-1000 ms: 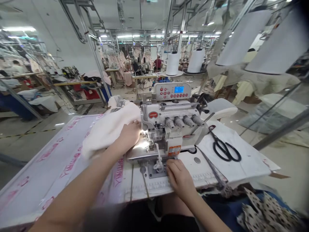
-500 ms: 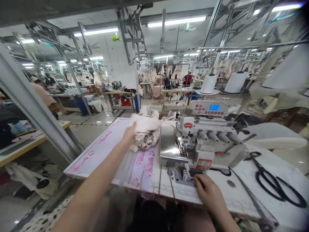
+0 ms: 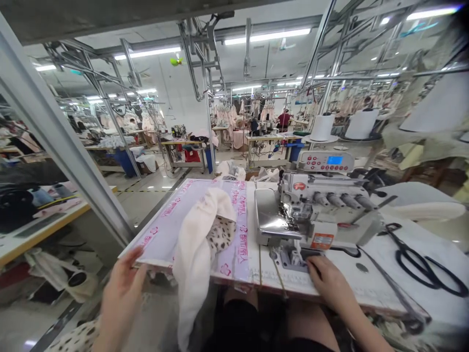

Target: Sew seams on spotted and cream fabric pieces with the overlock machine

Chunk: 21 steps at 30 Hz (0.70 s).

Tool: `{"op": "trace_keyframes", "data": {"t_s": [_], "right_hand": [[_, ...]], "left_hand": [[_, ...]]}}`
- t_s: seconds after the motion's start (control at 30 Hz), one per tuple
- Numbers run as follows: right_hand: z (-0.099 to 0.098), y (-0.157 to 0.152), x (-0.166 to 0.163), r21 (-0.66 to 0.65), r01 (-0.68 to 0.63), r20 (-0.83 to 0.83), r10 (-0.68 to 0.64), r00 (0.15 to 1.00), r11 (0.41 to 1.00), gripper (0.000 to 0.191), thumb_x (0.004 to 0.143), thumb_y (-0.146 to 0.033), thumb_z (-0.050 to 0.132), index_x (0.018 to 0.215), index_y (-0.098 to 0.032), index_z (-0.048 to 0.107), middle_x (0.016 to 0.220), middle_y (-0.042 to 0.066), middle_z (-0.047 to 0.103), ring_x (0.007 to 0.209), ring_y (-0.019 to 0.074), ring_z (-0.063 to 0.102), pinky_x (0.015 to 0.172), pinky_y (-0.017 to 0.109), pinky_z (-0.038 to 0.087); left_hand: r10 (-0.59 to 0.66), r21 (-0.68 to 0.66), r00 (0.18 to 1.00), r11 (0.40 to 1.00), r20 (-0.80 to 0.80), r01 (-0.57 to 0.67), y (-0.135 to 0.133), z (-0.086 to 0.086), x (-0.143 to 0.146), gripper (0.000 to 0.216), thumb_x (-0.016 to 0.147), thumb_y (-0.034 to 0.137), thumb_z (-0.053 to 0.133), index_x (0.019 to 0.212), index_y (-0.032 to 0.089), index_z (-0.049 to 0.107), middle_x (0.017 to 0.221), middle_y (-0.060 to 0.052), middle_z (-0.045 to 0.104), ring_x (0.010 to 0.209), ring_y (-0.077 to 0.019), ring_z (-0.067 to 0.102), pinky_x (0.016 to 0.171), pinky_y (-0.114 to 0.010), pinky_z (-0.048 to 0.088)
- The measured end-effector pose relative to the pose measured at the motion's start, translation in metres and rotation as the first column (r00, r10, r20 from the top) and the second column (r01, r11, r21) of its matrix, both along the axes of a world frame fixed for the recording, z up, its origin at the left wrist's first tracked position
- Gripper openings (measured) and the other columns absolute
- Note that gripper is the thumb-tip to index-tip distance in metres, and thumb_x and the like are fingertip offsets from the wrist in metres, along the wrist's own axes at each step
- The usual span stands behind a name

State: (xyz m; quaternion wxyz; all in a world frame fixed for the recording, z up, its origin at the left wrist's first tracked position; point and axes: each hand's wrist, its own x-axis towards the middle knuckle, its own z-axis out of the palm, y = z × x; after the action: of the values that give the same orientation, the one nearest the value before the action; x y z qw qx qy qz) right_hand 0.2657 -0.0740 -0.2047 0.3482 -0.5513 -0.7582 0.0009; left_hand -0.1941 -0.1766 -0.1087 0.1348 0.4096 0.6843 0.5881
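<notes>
My left hand (image 3: 123, 281) is at the front left corner of the sewing table, fingers apart, holding nothing I can see. To its right, a cream fleece piece with a dark-spotted side (image 3: 207, 230) lies on the purple printed sheet (image 3: 161, 220) and hangs over the front edge, apart from the hand. My right hand (image 3: 328, 278) rests low in front of the overlock machine (image 3: 315, 205), its curled fingertips at a grey metal base part (image 3: 293, 259) under the sewing head. What those fingers grip, if anything, is hidden.
Black scissors (image 3: 425, 264) lie on the right of the table. White thread cones (image 3: 322, 128) stand behind the machine. More pale cloth (image 3: 230, 171) sits at the table's back edge. A metal post (image 3: 73, 127) rises at the left, beside another worktable (image 3: 62, 217).
My left hand has let go of the fleece piece and moved back toward the left front corner. The fleece now lies spread nearer, drooping over the edge. My right hand stays at the machine.
</notes>
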Motion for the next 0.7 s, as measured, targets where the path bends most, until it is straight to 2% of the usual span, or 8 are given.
{"op": "trace_keyframes", "data": {"t_s": [0.07,0.13,0.23,0.3,0.43,0.53,0.6,0.7], "right_hand": [[0.004,-0.008,-0.004,0.060,-0.008,-0.057,0.011,0.998,0.998,0.020,0.084,-0.026,0.042,0.081,-0.017,0.059,0.081,0.010,0.063,0.078,0.0247,0.060,0.073,0.040,0.051],[0.010,-0.020,-0.018,0.120,-0.056,-0.113,0.069,0.991,0.991,0.016,0.085,-0.024,0.044,0.084,-0.018,0.058,0.083,0.010,0.063,0.080,0.0239,0.060,0.073,0.039,0.051],[0.018,-0.039,-0.059,0.125,-0.223,-0.156,0.241,0.958,0.967,0.016,0.086,-0.018,0.042,0.090,-0.020,0.058,0.085,0.008,0.063,0.081,0.0220,0.060,0.072,0.037,0.051],[0.022,-0.043,-0.093,0.061,-0.301,-0.199,0.307,0.931,0.952,0.020,0.086,-0.013,0.040,0.092,-0.019,0.058,0.088,0.008,0.063,0.083,0.0212,0.059,0.073,0.037,0.051],[0.035,-0.027,-0.147,-0.069,-0.299,-0.243,0.274,0.930,0.952,0.027,0.076,-0.003,0.043,0.093,-0.016,0.061,0.093,0.010,0.062,0.090,0.0240,0.057,0.080,0.040,0.048],[0.060,-0.020,-0.170,-0.056,-0.380,-0.375,0.334,0.865,0.923,0.045,0.073,-0.004,0.046,0.116,-0.016,0.050,0.113,0.012,0.056,0.105,0.0237,0.052,0.089,0.039,0.044],[0.083,-0.025,-0.185,0.018,-0.494,-0.382,0.463,0.800,0.869,0.057,0.071,-0.009,0.050,0.127,-0.016,0.040,0.126,0.013,0.047,0.116,0.0235,0.044,0.097,0.038,0.039],[0.117,-0.043,-0.210,0.087,-0.658,-0.179,0.661,0.729,0.748,0.053,0.070,-0.023,0.060,0.122,-0.021,0.047,0.125,0.010,0.049,0.118,0.0257,0.039,0.101,0.041,0.033]], "left_hand": [[-0.139,0.000,0.978,0.990,-0.158,0.141,0.043,0.012,-0.002,0.055,0.078,0.045,0.051,0.128,0.026,0.037,0.134,-0.008,0.040,0.123,-0.0250,0.038,0.101,-0.046,0.033],[-0.291,-0.049,0.932,0.956,-0.214,0.288,0.089,0.019,0.000,0.064,0.079,0.044,0.050,0.136,0.026,0.025,0.142,-0.010,0.029,0.124,-0.0244,0.035,0.098,-0.043,0.035],[-0.514,-0.125,0.836,0.858,-0.192,0.499,0.144,0.015,0.020,0.067,0.078,0.045,0.050,0.137,0.022,0.026,0.135,-0.012,0.039,0.101,-0.0198,0.054,0.083,-0.034,0.046],[-0.605,-0.161,0.776,0.796,-0.178,0.584,0.162,0.004,0.041,0.064,0.078,0.045,0.049,0.134,0.019,0.033,0.123,-0.011,0.051,0.086,-0.0168,0.057,0.078,-0.033,0.048],[-0.660,-0.179,0.726,0.751,-0.194,0.635,0.154,-0.014,0.078,0.059,0.076,0.043,0.053,0.127,0.017,0.044,0.113,-0.009,0.057,0.098,-0.0216,0.054,0.090,-0.037,0.041],[-0.680,-0.176,0.701,0.733,-0.217,0.657,0.129,-0.015,0.090,0.047,0.079,0.042,0.048,0.119,0.018,0.051,0.110,-0.008,0.059,0.097,-0.0242,0.055,0.088,-0.040,0.043],[-0.673,-0.167,0.701,0.738,-0.236,0.654,0.108,-0.016,0.092,0.042,0.081,0.041,0.043,0.116,0.020,0.053,0.102,-0.006,0.062,0.090,-0.0248,0.058,0.081,-0.042,0.048],[-0.593,-0.148,0.716,0.798,-0.368,0.585,0.072,-0.024,0.093,0.039,0.078,0.040,0.052,0.115,0.028,0.053,0.107,-0.004,0.060,0.101,-0.0264,0.055,0.086,-0.044,0.047]]}}
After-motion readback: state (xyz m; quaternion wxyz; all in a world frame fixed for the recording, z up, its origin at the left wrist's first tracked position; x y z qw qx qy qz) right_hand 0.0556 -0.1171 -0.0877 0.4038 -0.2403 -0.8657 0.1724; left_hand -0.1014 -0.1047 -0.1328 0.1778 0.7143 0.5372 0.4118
